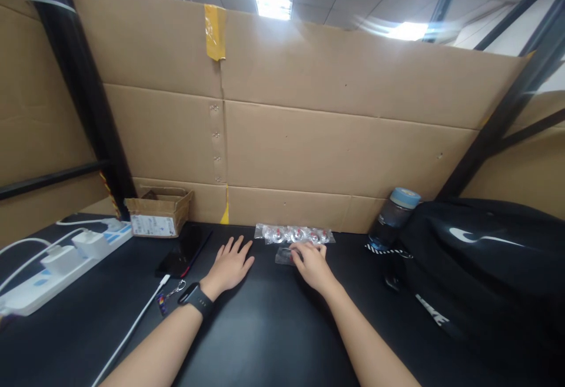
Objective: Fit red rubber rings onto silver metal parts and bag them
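My left hand [230,264] lies flat on the black table with its fingers spread and nothing in it. A dark watch is on that wrist. Across from it, my right hand [312,262] has its fingers bent down over a small clear plastic packet [283,256], whose left part sticks out from under the fingertips. What the packet contains is mostly covered by the hand. Just beyond, a row of similar clear packets [295,234] with round silvery and red pieces inside lies along the foot of the cardboard wall.
Cardboard [300,145] walls off the back. On the left are a white power strip [66,266], a small open carton [159,213], a dark phone [185,251], a white cable [132,328] and a keychain [163,303]. A bottle [392,219] and a black bag [481,263] stand right.
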`<state>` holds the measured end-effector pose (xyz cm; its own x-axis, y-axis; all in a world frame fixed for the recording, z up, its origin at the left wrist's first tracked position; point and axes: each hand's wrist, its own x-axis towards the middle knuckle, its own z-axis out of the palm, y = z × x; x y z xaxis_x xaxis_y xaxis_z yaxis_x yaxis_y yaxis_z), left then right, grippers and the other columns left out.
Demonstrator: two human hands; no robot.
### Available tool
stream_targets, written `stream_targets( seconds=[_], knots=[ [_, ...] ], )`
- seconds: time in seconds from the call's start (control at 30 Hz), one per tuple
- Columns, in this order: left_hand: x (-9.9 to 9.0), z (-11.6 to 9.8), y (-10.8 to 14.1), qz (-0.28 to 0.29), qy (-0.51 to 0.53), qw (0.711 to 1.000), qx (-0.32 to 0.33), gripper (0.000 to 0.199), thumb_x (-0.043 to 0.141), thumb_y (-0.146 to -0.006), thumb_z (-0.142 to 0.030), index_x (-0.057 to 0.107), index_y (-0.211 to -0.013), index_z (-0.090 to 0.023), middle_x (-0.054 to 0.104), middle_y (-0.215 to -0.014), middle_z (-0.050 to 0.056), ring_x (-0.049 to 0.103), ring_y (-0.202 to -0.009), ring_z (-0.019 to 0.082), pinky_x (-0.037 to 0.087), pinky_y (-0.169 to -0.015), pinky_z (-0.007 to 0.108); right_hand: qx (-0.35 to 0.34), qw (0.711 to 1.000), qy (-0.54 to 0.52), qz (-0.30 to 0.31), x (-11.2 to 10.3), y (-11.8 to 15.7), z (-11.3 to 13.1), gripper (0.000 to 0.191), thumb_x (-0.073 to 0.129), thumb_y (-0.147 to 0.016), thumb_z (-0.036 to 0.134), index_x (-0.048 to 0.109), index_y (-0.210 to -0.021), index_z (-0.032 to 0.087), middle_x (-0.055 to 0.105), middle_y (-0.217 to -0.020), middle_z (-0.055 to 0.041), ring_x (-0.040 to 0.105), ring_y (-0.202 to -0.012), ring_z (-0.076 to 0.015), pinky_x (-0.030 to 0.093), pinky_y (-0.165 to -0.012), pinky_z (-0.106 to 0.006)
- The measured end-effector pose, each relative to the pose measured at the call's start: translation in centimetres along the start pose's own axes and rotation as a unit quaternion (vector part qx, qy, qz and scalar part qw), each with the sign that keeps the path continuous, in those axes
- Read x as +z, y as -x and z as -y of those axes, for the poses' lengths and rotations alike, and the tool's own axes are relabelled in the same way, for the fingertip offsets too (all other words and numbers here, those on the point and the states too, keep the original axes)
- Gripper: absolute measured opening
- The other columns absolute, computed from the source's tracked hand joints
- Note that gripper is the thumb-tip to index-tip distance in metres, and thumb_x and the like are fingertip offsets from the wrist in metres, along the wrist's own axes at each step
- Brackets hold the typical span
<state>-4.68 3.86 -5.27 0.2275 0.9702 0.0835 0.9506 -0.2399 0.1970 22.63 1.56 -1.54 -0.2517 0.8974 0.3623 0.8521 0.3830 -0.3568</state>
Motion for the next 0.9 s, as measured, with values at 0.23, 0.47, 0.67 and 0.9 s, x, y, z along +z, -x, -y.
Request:
stream_targets(
  seconds=[0.23,0.47,0.67,0.9],
  knots=[
    [0.0,0.1,0.0,0.0,-0.006,1.0,0.002,0.063,0.032,-0.099,-0.055,0.038,-0.155,-0.026,0.027,-0.164,0.01,0.021,-0.151,0.039,0.023,-0.119,0.054,-0.013,0.999,-0.029,-0.007,-0.9,0.0,-0.5,0.027,0.039,-0.103,0.032,0.064,-0.095,0.024,0.071,-0.103,-0.0039,0.062,-0.101,-0.0222,0.033,-0.092,-0.04],
    [0.1,0.1,0.0,-0.003,-0.006,1.0,0.001,0.062,0.032,-0.099,-0.055,0.039,-0.154,-0.027,0.027,-0.164,0.009,0.022,-0.151,0.039,0.022,-0.119,0.054,-0.075,0.987,-0.134,-0.045,-1.5,-0.4,-0.7,0.031,0.041,-0.102,0.034,0.067,-0.089,0.022,0.069,-0.103,-0.0083,0.064,-0.101,-0.0223,0.045,-0.093,-0.035],
    [0.1,0.2,-0.1,0.0,0.001,1.0,-0.001,0.063,0.033,-0.099,-0.055,0.038,-0.154,-0.027,0.026,-0.165,0.009,0.021,-0.151,0.038,0.022,-0.119,0.054,-0.055,0.98,-0.169,-0.09,-1.5,-0.5,-1.0,0.029,0.049,-0.098,0.036,0.072,-0.087,0.022,0.07,-0.109,-0.0089,0.065,-0.104,-0.0234,0.048,-0.097,-0.035],
    [-0.1,0.0,0.1,-0.002,0.002,1.0,0.001,0.063,0.033,-0.099,-0.056,0.039,-0.154,-0.026,0.027,-0.164,0.01,0.021,-0.151,0.039,0.022,-0.119,0.054,-0.037,0.975,-0.189,-0.107,-1.5,-0.5,-1.2,0.029,0.053,-0.095,0.036,0.075,-0.082,0.022,0.07,-0.109,-0.008,0.066,-0.103,-0.0234,0.047,-0.096,-0.036]
  ],
)
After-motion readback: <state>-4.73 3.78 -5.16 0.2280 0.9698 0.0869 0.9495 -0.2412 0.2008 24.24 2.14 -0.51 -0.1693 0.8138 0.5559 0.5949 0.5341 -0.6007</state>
